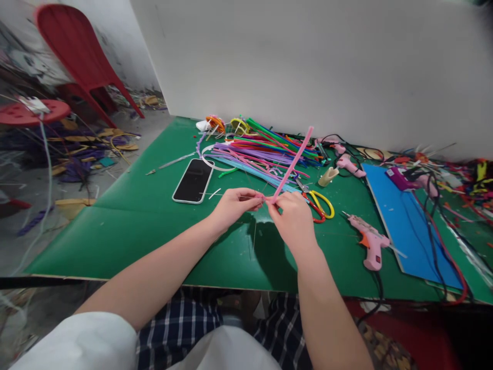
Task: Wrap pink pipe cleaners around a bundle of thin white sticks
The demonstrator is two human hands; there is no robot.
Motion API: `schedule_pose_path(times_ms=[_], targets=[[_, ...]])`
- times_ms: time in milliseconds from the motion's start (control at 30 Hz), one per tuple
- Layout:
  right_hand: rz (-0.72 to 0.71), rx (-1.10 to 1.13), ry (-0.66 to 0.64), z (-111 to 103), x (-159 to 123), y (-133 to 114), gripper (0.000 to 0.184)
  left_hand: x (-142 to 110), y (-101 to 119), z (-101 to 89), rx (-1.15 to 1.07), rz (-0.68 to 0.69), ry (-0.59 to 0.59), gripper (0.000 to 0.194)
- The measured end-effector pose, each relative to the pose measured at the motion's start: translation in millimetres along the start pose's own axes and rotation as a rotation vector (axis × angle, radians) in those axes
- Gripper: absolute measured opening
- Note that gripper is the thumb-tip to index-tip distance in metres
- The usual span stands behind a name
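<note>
A pink pipe cleaner (295,162) runs between my two hands above the green table, its long free end slanting up to the right. My left hand (239,204) pinches its lower end with thumb and fingertips closed. Close beside it, my right hand (291,213) is closed around the pipe cleaner where it bends upward. A thin wire seems to stick out to the left of my left fingers. Just behind my right hand lie scissors (327,201) with red and yellow handles. Left of my hands lies a phone (193,181) with a dark screen.
Behind my hands lies a pile of coloured pipe cleaners (246,154). A pink glue gun (370,240) rests at the right, near a blue board (404,221) crossed by cables. A white panel (308,67) rises along the table's back. A red chair (73,46) stands at the left.
</note>
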State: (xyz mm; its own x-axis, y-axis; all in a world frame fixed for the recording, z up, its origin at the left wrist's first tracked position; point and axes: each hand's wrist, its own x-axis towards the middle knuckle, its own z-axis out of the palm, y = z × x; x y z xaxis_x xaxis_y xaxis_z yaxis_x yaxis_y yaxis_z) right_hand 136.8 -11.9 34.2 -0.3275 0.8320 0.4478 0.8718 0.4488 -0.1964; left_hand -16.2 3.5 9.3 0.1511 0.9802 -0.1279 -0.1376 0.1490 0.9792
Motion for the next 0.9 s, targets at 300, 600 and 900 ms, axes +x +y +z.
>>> schedule_pose_path(times_ms=[300, 600, 900], targets=[[-0.046, -0.004, -0.010, 4, 0, -5, 0.022, 0, 0, 0.0, 0.008, 0.001, 0.038, 0.029], [0.020, -0.012, -0.026, 1, -1, -12, 0.021, 0, -1, -0.3, 0.160, 0.053, 0.044, 0.023], [0.205, 0.103, 0.003, -23, -3, -24, 0.017, -5, 1, -0.6, 0.233, 0.127, -0.025, 0.022]])
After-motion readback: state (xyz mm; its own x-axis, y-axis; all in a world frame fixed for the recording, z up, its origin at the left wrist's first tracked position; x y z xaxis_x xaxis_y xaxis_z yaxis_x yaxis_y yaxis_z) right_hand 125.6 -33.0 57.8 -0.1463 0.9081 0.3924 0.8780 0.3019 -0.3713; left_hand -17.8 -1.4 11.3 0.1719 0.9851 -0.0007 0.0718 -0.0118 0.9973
